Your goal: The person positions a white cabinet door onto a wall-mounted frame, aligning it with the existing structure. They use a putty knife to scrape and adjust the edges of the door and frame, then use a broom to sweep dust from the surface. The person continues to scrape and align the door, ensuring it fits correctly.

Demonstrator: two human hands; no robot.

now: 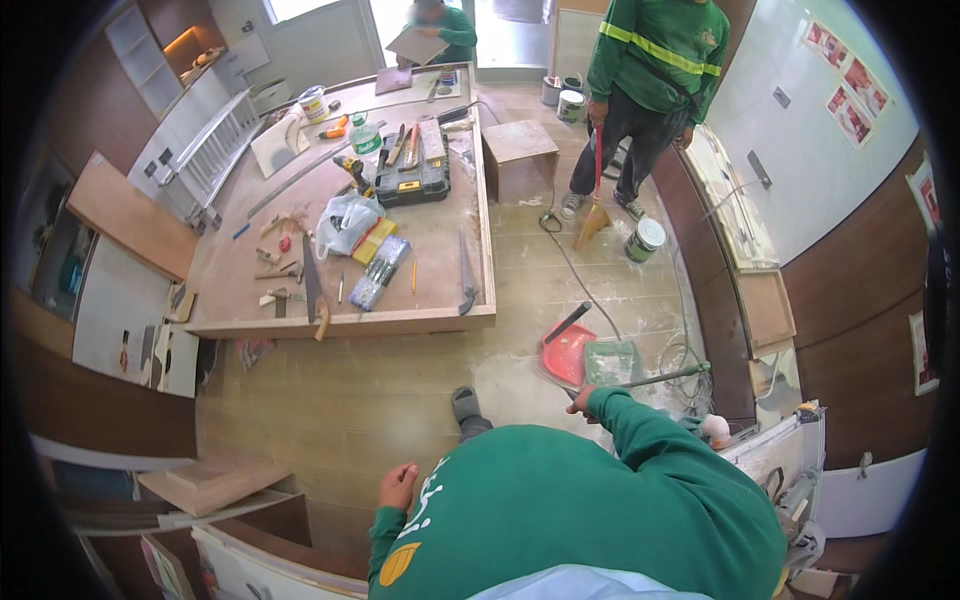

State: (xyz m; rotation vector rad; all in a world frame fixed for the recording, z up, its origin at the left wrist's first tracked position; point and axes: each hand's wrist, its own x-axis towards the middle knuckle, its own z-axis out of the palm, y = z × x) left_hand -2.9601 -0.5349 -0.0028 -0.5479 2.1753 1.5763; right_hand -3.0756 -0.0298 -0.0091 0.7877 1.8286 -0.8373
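Note:
My right hand (pixel 582 402) is low in front of me, its fingers curled; what they hold, if anything, is too small to make out. Just beyond it are a red dustpan (pixel 563 358) with a black grip and a green dustpan (pixel 612 362) side by side on the floor. A green handle (pixel 665 376) stretches to the right past my right forearm. My left hand (pixel 398 487) hangs by my left side, fingers loosely curled in, with nothing seen in them. Neither hand touches the workbench (pixel 420 312).
On the workbench are a handsaw (pixel 315 285), a drill (pixel 355 178), a black toolbox (pixel 415 180) and a plastic bag (pixel 348 222). A co-worker (pixel 655 75) holds a broom (pixel 594 222) near a paint bucket (pixel 645 240). Another person (pixel 455 35) handles a board. A cable (pixel 580 275) crosses the floor.

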